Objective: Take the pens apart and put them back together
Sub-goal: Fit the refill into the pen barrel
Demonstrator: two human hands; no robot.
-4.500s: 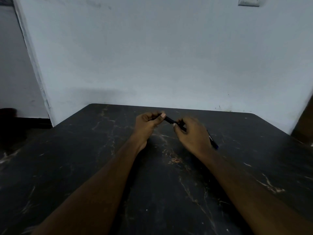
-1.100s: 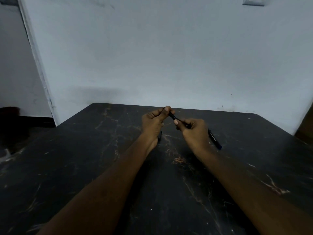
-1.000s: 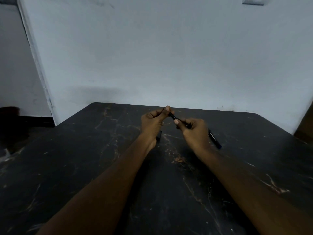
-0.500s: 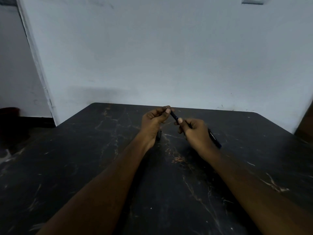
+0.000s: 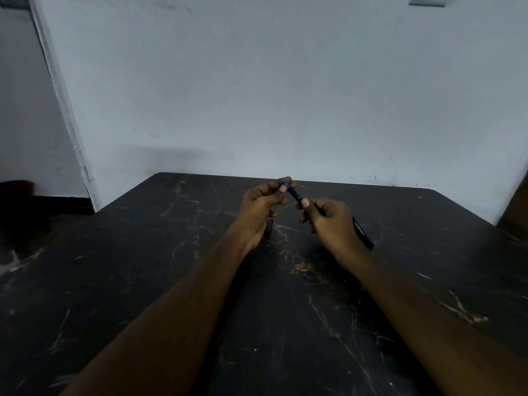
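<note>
A dark pen (image 5: 360, 230) with a blue end slants from upper left to lower right above the black table (image 5: 143, 267). My right hand (image 5: 331, 224) grips its barrel, and the rear end sticks out behind the hand. My left hand (image 5: 261, 207) pinches the pen's front tip between thumb and fingers. A small dark piece (image 5: 269, 226), perhaps a cap, shows under my left palm; whether that hand holds it or it lies on the table I cannot tell.
The table's far edge meets a pale wall (image 5: 285, 95). Left of the table the floor is dark, with a dim red object (image 5: 17, 185). A brown edge (image 5: 514, 210) stands at far right.
Over the last second both hands stayed at the pen with only small finger shifts; the left fingertips slid a little at the tip. 4.5 s ago the hands sat slightly lower.
</note>
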